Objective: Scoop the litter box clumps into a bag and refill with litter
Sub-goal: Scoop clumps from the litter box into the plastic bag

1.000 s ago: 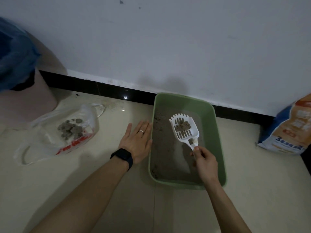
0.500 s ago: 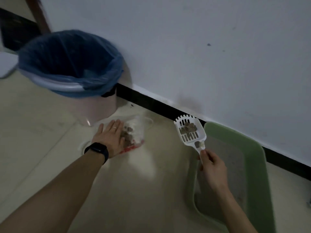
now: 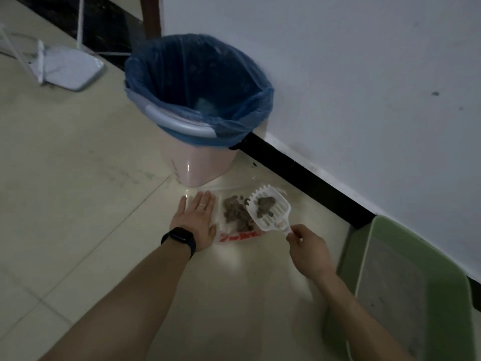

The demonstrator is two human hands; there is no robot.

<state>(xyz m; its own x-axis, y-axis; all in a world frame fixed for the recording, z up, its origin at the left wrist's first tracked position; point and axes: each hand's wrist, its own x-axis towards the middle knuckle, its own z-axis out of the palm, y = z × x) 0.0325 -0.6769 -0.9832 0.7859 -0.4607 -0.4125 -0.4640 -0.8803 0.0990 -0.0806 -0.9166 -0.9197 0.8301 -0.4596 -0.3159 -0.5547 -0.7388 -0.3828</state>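
Note:
A clear plastic bag with red print lies flat on the floor, a pile of grey clumps on it. My left hand rests flat, fingers spread, on the bag's left part. My right hand grips the handle of a white slotted scoop. The scoop sits over the bag's right side and carries a few grey clumps. The green litter box with pale litter stands at the lower right against the wall.
A pink waste bin lined with a blue bag stands just behind the clear bag. A white object with thin rods lies at the far left. A black skirting runs along the white wall.
My right hand has carried the loaded scoop leftward from the litter box to above the bag. My left hand has moved from beside the box onto the bag. The view has swung left.

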